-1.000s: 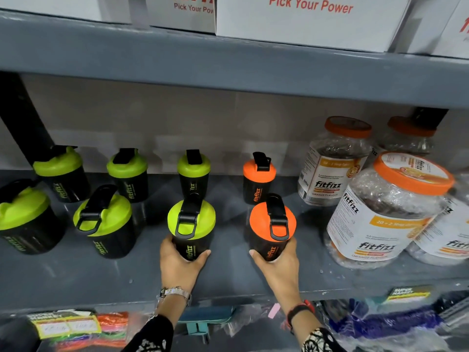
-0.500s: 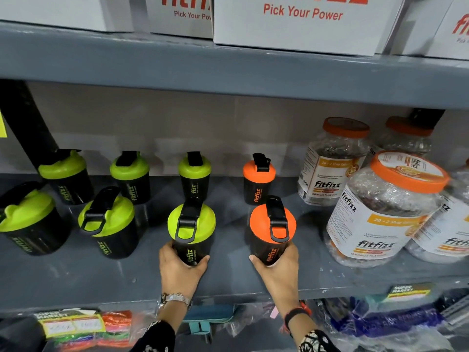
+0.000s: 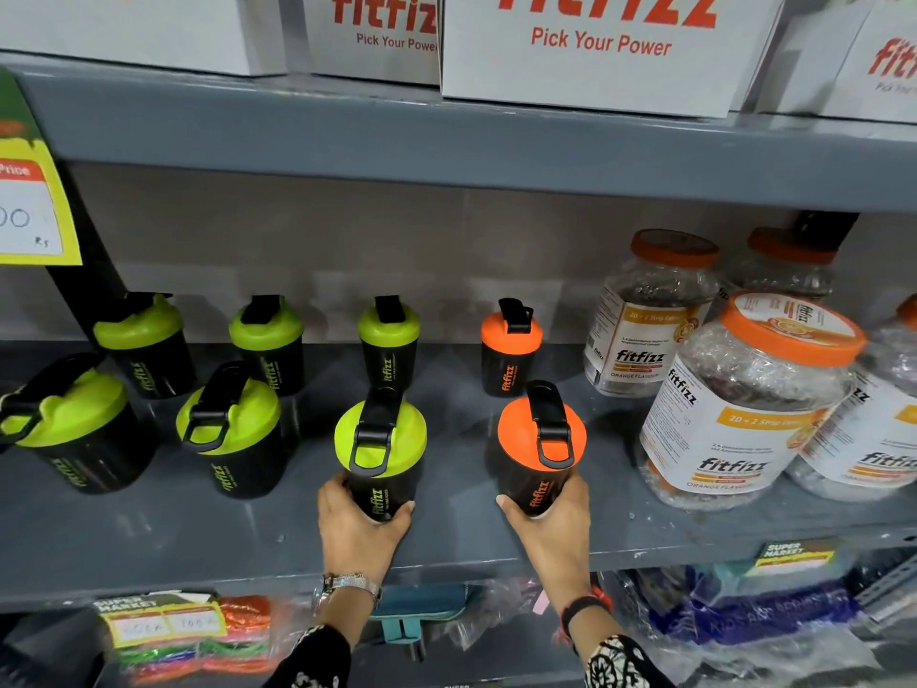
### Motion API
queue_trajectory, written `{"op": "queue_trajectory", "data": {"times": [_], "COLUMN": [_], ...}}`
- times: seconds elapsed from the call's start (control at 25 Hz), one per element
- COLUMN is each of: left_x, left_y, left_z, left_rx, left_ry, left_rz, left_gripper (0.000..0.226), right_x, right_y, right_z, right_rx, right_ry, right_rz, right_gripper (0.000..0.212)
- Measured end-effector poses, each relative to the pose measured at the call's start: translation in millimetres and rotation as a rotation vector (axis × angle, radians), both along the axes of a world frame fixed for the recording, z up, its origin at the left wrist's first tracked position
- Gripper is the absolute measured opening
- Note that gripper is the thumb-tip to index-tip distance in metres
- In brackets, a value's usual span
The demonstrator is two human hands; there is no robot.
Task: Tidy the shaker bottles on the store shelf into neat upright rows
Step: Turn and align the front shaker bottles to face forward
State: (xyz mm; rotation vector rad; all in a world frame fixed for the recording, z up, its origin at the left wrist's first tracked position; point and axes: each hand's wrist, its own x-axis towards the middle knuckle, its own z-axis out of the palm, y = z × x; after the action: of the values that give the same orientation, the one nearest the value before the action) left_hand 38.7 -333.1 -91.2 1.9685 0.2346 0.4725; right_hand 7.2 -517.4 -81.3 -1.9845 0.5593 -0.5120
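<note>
Grey metal shelving (image 3: 208,533) carries the stock under inspection, with white cartons (image 3: 595,47) on the tier above. My left hand (image 3: 360,531) is closed around the lower body of the front green-lidded shaker (image 3: 381,451), thumb on one side and fingers wrapping the other; my right hand (image 3: 551,531) is closed likewise around the base of the front orange-lidded shaker (image 3: 538,446). Both bottles stand upright on the shelf near its front edge, apart from one another, each roughly in line with a matching bottle behind it: a green-lidded one (image 3: 389,347) and an orange-lidded one (image 3: 511,347) at the back. To the left, two more front green shakers (image 3: 230,432) (image 3: 74,432) and two rear ones (image 3: 268,345) (image 3: 144,342) are also upright, forming a front row and a back row. Spacing in the front row looks uneven, and the leftmost bottles sit at slightly turned angles, their logos not all facing squarely out. Large orange-lidded jars (image 3: 744,404) occupy the right end, just beside the orange shaker. Assessment: the work is well advanced; no bottle lies fallen. Remaining, in my judgement, are the final squaring of the two held bottles and minor straightening at the left end.
</note>
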Motion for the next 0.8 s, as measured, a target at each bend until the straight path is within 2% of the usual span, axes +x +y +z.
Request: {"op": "queue_trajectory", "data": {"times": [0.44, 0.56, 0.68, 0.72, 0.8], "left_x": [1, 0, -6, -11, -23], "left_y": [3, 2, 2, 5, 20], "left_z": [0, 0, -5, -7, -12], "left_rx": [0.001, 0.008, 0.070, 0.089, 0.101], "left_ry": [0.002, -0.012, -0.062, -0.074, -0.090], "left_rz": [-0.025, -0.030, -0.063, -0.070, -0.085], "left_gripper": [0.072, 0.074, 0.090, 0.094, 0.090], "right_x": [-2, -1, -11, -18, -30], "right_y": [0, -2, 4, 11, 29], "right_z": [0, -1, -4, -4, -7], "right_rx": [-0.011, -0.020, -0.009, -0.013, -0.068], "right_ry": [-0.005, 0.019, 0.061, 0.065, 0.007], "right_rz": [0.009, 0.026, 0.034, 0.003, -0.068], "right_gripper": [0.064, 0.075, 0.101, 0.104, 0.091]}}
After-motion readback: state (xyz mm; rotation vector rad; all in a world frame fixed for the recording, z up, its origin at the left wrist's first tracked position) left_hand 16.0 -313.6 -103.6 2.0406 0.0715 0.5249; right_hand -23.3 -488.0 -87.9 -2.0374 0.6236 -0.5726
